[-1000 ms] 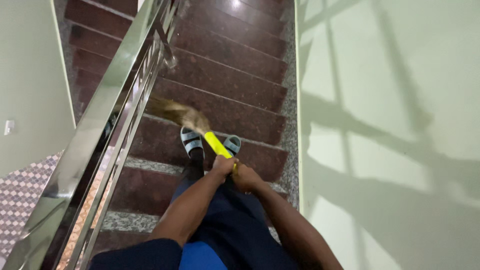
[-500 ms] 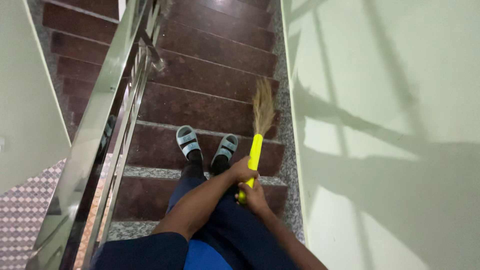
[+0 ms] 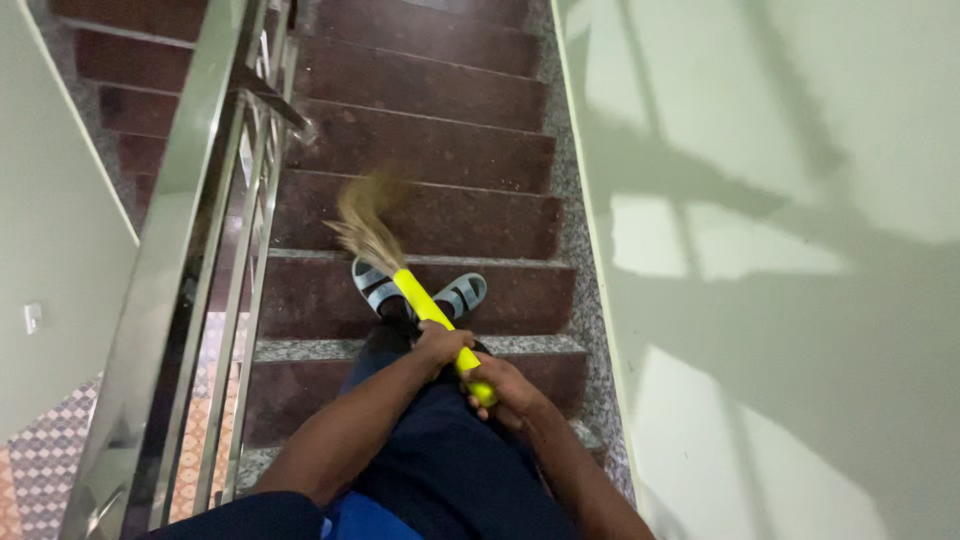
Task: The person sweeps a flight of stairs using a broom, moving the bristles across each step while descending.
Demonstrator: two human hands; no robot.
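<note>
- Broom (image 3: 405, 280) with a yellow handle slants up-left over the red stone stairs (image 3: 420, 215), its blurred straw head above the step below the sandalled feet (image 3: 420, 295).
- Left hand (image 3: 440, 345) has its fingers wrapped around the handle's middle.
- Right hand (image 3: 500, 390) fingers clasp the handle's lower end.
- Steel railing (image 3: 190, 200) runs along the left.

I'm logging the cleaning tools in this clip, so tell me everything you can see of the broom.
The broom has a bright yellow, plastic-looking handle and a tan, straw-like brush head, blurred by motion. It slants up and to the left from the person's lap, its head over the dark red step below the sandalled feet. The left hand grips the handle higher up; the right hand grips its lower end.
</note>
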